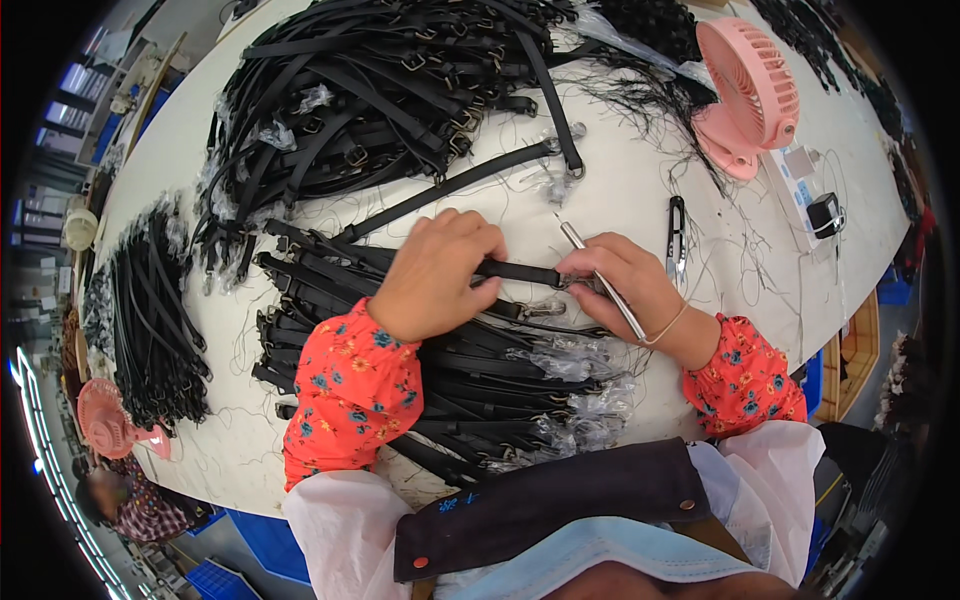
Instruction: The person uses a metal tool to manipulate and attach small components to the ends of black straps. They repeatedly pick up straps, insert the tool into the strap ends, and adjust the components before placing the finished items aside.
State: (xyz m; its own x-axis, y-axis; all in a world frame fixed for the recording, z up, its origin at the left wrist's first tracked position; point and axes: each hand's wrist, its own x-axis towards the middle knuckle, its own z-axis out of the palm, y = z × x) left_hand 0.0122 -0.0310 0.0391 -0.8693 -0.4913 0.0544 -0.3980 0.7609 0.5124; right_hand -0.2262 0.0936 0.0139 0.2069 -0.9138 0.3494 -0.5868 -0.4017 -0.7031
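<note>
Bent inward from the near side, two forearms in red floral sleeves [355, 400] bring a worker's hands together over a white table [720, 300]. The left hand [437, 275], back upward and fingers curled, pinches a black strap [527, 273] between thumb and forefinger. The right hand [625, 285] closes thumb and fingertips on the strap's right end while also gripping a slim metal tool [622, 302], its tip angled far and left. The strap lies level between the hands, above a near row of straps [480, 385]. The left hand covers the strap's other end; the right fingers obscure the fitting they hold. Clear wrapping blurs many buckles, and the far pile [370, 100] is cut off by the picture's edge.
</note>
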